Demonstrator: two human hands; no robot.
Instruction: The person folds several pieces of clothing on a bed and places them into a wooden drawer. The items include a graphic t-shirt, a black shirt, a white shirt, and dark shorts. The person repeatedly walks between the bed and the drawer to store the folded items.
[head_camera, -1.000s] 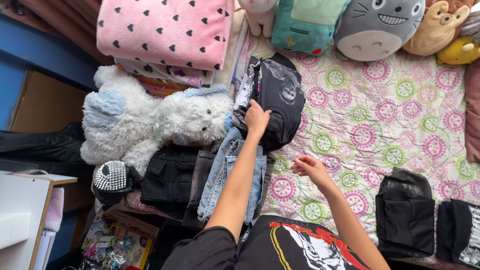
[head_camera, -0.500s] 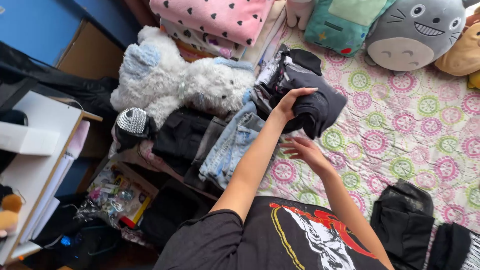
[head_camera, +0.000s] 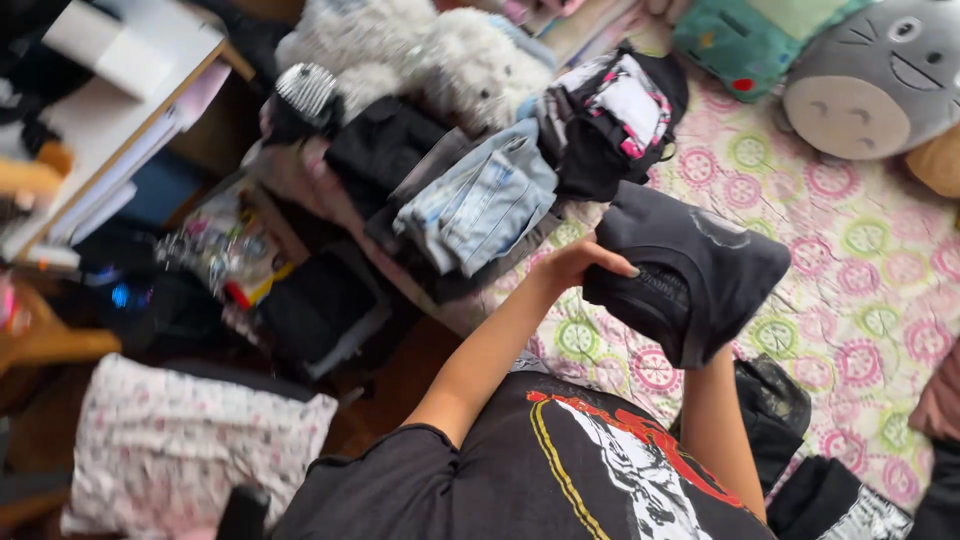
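Hands on a folded dark grey garment (head_camera: 700, 265) — that is where we are. Our left hand (head_camera: 578, 262) grips its near edge, thumb on top and the other digits curled beneath, so the bundle sits lifted above the bed sheet (head_camera: 880, 250) with its pink and green circle pattern. Our right hand is hidden under the fabric; only the forearm (head_camera: 715, 420) shows rising to it, so we cannot tell how that hand is set.

Just beyond the garment lies a stack of folded clothes: pale blue jeans (head_camera: 480, 200) on top of darker pieces, with a black top printed in pink and white (head_camera: 620, 110) beside them. A fluffy white plush bear (head_camera: 440, 50) rests behind the pile, a studded black item (head_camera: 305, 90) near it. At the far right sit a grey round plush (head_camera: 880, 80) and a teal cushion (head_camera: 750, 40). Black folded pieces (head_camera: 780, 410) lie close to our right elbow — and a floral pillow (head_camera: 180, 450) is down on the floor at left.
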